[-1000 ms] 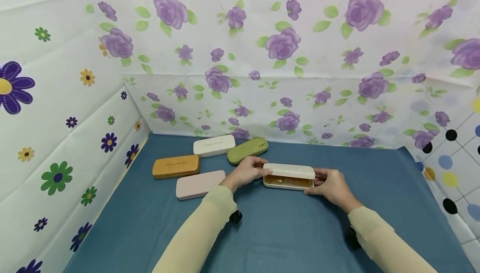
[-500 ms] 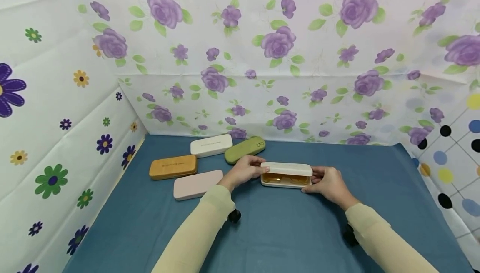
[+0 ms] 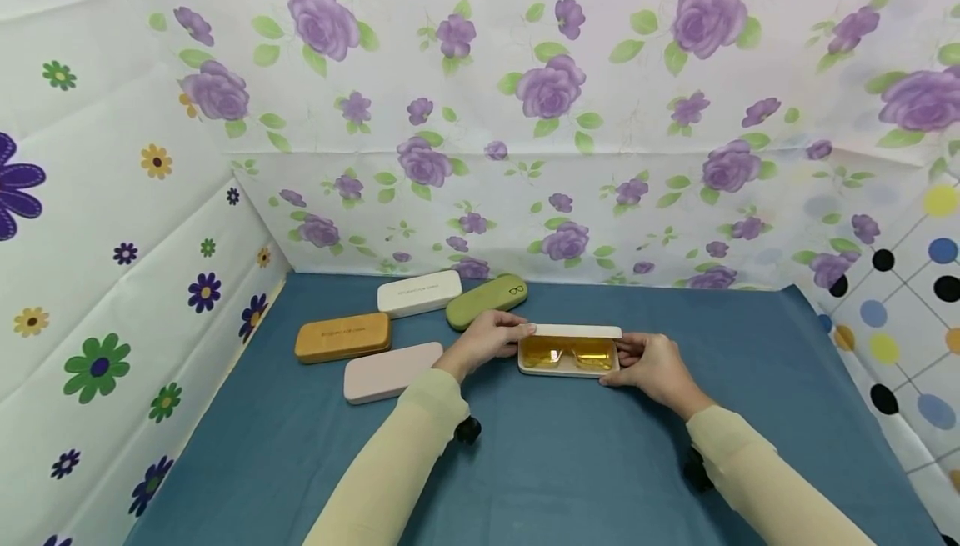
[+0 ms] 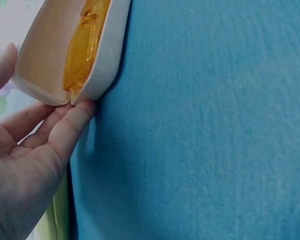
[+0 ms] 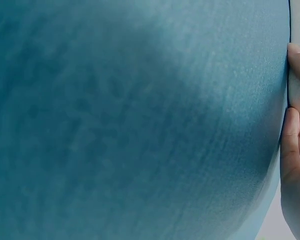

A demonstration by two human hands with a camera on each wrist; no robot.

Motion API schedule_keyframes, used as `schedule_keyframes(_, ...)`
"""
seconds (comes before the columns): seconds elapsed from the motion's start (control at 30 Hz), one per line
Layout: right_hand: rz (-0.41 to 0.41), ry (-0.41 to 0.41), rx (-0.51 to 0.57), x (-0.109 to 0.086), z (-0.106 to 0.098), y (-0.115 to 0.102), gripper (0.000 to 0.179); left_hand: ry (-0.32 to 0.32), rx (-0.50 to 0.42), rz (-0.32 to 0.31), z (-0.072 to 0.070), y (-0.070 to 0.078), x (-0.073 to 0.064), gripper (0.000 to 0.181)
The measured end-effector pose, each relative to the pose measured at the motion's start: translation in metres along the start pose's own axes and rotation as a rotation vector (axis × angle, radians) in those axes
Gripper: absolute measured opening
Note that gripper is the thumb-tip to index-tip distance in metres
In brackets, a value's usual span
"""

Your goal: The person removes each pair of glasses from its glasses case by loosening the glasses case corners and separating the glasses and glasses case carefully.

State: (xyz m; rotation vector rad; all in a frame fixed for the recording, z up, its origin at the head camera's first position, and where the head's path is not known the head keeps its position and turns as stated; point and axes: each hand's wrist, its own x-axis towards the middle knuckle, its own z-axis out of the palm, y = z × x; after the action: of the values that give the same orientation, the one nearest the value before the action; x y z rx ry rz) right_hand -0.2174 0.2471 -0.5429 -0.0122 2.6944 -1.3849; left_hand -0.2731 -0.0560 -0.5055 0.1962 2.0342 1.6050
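A white glasses case [image 3: 577, 332] lies on the blue cloth with its lid raised. Yellow-tinted glasses [image 3: 592, 354] rest inside it, their lenses facing me. At the case's left end my left hand [image 3: 491, 339] holds it, thumb by the lid; the left wrist view shows fingertips [image 4: 82, 111] against the end near the hinge. My right hand [image 3: 656, 371] grips the opposite end, its thumb at the front lower corner and the fingers behind. Only part of this hand and a strip of the case show in the right wrist view.
To the left lie more closed cases: an orange one [image 3: 343, 338], a pink one [image 3: 390, 373], another white one [image 3: 420, 293] and a green one [image 3: 486, 302], near my left hand. A flowered sheet [image 3: 525, 129] rises behind the blue cloth [image 3: 540, 463].
The lid of the white case has swung up and back, from partly raised to wide, so the yellow glasses now show fully. Both hands stay at its ends; the view has shifted slightly.
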Motion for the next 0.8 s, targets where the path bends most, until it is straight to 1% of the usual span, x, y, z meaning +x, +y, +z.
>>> schedule_keyframes(0.1,-0.005,-0.005,-0.001,-0.0007,0.0004,0.0002,0.081,0.015,0.008,-0.020,0.0012,0.0025,0.0009,0.059)
schedule_keyframes(0.23,0.001,-0.010,0.011,-0.0016,0.0020,-0.0002,0.082,0.039,0.021,-0.042,0.0020,0.0039,0.0009,0.070)
schedule_keyframes(0.33,0.001,-0.009,0.014,-0.0012,0.0028,-0.0002,0.081,0.052,0.017,-0.040,0.0024,0.0033,0.0000,0.075)
schedule_keyframes(0.4,-0.002,-0.008,0.011,-0.0008,0.0029,-0.0003,0.080,0.060,0.019,-0.032,0.0029,0.0027,-0.0008,0.075)
schedule_keyframes(0.6,-0.015,-0.001,0.005,-0.0005,0.0021,-0.0009,0.081,0.089,0.052,0.023,0.0068,-0.0007,-0.0025,0.074)
schedule_keyframes(0.8,-0.020,0.004,0.005,-0.0001,-0.0001,0.0000,0.082,0.148,0.209,0.117,0.0085,-0.0027,-0.0084,0.076)
